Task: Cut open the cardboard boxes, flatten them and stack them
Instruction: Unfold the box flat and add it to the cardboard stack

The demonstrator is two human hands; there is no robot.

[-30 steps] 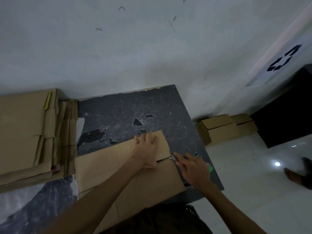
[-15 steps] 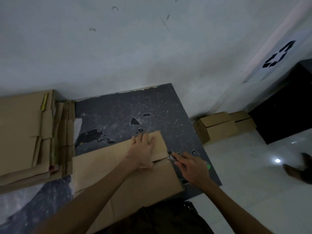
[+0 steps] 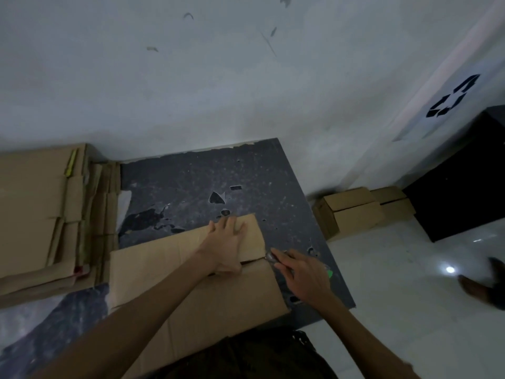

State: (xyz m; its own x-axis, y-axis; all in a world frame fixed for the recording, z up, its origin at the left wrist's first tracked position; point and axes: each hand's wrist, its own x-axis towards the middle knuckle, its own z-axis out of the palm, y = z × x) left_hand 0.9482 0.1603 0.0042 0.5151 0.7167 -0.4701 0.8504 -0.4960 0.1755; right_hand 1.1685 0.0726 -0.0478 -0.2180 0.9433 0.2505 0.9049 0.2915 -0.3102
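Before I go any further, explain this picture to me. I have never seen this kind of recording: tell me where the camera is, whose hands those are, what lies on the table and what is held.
There is no machine here. The camera sits on a person's head and looks forward and down, so the two bare arms are that person's own. The left hand presses flat on a cardboard box lying on a dark, worn table. The right hand grips a cutter, its tip at the seam on the box's right edge. To the left lies a stack of flattened cardboard. On the floor to the right stand more boxes.
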